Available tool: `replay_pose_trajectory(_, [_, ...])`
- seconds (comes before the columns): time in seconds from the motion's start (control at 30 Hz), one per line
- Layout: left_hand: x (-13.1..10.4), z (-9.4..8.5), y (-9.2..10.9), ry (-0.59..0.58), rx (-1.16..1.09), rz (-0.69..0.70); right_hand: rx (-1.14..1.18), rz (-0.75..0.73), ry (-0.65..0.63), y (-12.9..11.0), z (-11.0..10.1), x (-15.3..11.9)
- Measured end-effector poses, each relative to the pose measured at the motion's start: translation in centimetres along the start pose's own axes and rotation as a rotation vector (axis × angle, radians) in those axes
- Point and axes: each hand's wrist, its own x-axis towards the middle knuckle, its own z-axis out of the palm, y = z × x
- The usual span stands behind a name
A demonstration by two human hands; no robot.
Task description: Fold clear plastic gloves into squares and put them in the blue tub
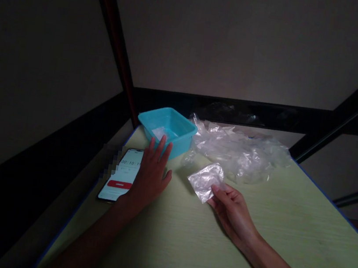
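Note:
Between the thumb and fingers of my right hand (pixel 233 208) is a small, folded clear plastic bag (pixel 204 183), held above the table. My left hand (pixel 152 172) has its fingers spread and holds nothing; its fingertips overlap the near side of a blue plastic bin (pixel 182 145), and whether they touch it is unclear. Inside the bin lies a small whitish piece (pixel 158 133), partly hidden by the rim and fingers. A pile of crumpled clear plastic bags (pixel 246 154) lies right of the bin.
A phone (pixel 119 176) showing a running timer lies at the left edge, partly covered by my left hand. The light green table (pixel 182 250) has a blue edge. Behind it stand a grey wall (pixel 228 43) and dark beams (pixel 164 97).

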Motion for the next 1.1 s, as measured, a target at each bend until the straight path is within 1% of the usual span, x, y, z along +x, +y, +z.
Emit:
replay_pose_trajectory(0.07, [0.0,0.2,-0.1,0.003,0.011,-0.013,-0.012,0.007,-0.024,0.0,0.0,0.0])
replay_pose_trajectory(0.2, [0.0,0.1,0.0,0.046,0.009,-0.055,-0.018,0.017,-0.047,0.1,0.0,0.0])
replay_pose_trajectory(0.33, [0.1,-0.1,-0.1,0.143,0.040,-0.082,-0.017,0.024,-0.045,0.0,0.0,0.1])
replay_pose_trajectory(0.47, [0.0,-0.7,-0.3,0.239,0.058,-0.077,-0.020,0.036,-0.049,-0.2,0.0,0.1])
replay_pose_trajectory(0.6, [-0.7,-1.7,0.0,0.256,0.063,-0.088,-0.028,0.048,-0.067,-0.6,-0.2,-0.3])
replay_pose_trajectory(0.73, [-2.2,-2.6,0.8,0.253,0.041,-0.098,-0.054,0.054,-0.105,-1.6,-0.3,-0.6])
replay_pose_trajectory(0.9, [-5.0,-3.8,1.5,0.282,-0.012,-0.077,-0.120,0.033,-0.121,-3.9,0.0,-0.8])
replay_pose_trajectory(0.97, [-6.2,-4.2,1.8,0.254,-0.025,-0.077,-0.164,0.024,-0.116,-4.9,0.5,-0.9])
replay_pose_trajectory(1.03, [-7.2,-4.7,2.1,0.255,-0.029,-0.070,-0.229,0.013,-0.131,-6.0,1.3,-1.0])
replay_pose_trajectory(1.1, [-8.0,-5.1,2.5,0.272,-0.031,-0.063,-0.320,0.002,-0.172,-7.0,2.4,-1.0])
